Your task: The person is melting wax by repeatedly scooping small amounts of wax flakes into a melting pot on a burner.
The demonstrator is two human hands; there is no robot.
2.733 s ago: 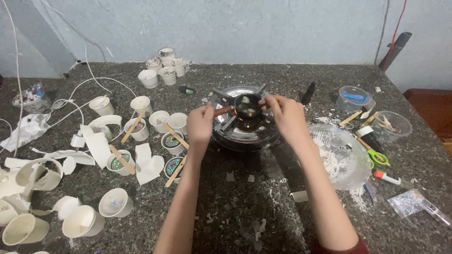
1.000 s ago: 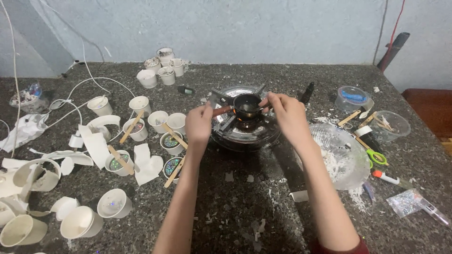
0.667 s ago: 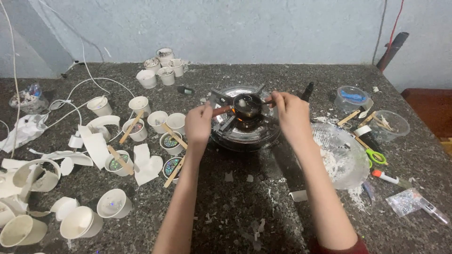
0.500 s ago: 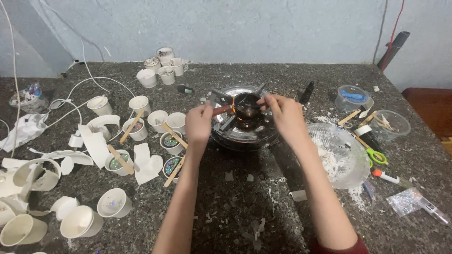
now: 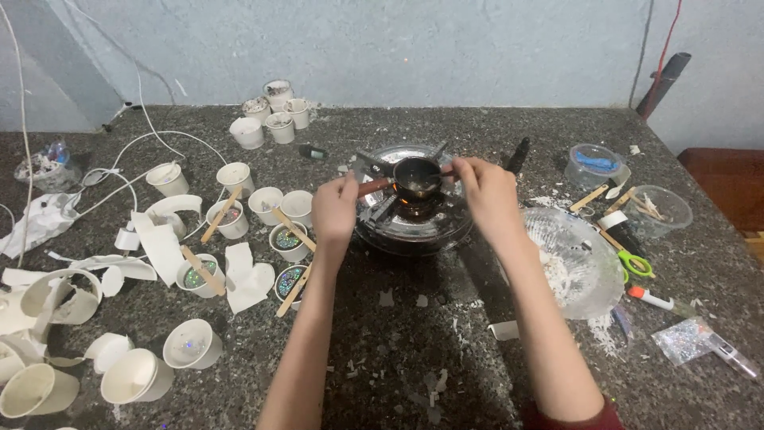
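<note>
A small dark metal pan [image 5: 418, 177] sits over a low flame on a round gas burner [image 5: 414, 219] in the middle of the dark stone counter. My left hand [image 5: 336, 209] grips the pan's reddish-brown handle [image 5: 372, 187] from the left. My right hand [image 5: 487, 193] is at the pan's right rim, pinching a thin stick [image 5: 447, 174] whose tip reaches into the pan. The pan's contents look dark and liquid.
Several white paper cups [image 5: 232, 219], some with glitter and wooden sticks, stand left of the burner among torn paper. A clear plastic bowl [image 5: 585, 267] with white flakes lies right, beside green-handled scissors [image 5: 634, 260], small tubs and a glitter bag [image 5: 684, 341]. White cables run at back left.
The white lump seen in the pan earlier is gone; the contents now look dark. My right hand has shifted slightly at the rim with the stick. My left hand stays on the handle.
</note>
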